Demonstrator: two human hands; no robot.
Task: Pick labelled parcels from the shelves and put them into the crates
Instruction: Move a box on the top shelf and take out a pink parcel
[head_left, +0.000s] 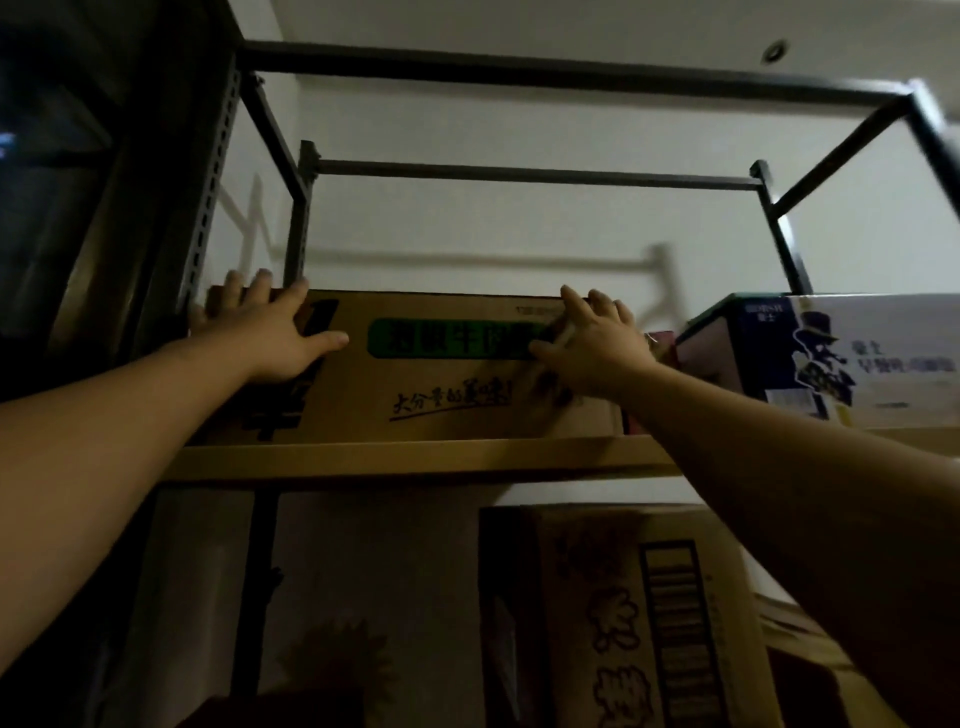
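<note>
Left hand hooks its fingers over the top left corner of the brown box, thumb spread on the front. Right hand lies flat on the right part of the front, fingers apart, tips at the top edge. The box sits on the top shelf, overhead. Drawn forward on so shallow a hold (only one hand really grips), it could tip over the shelf edge and drop. The white carton stands near its right end and might get dragged along.
</note>
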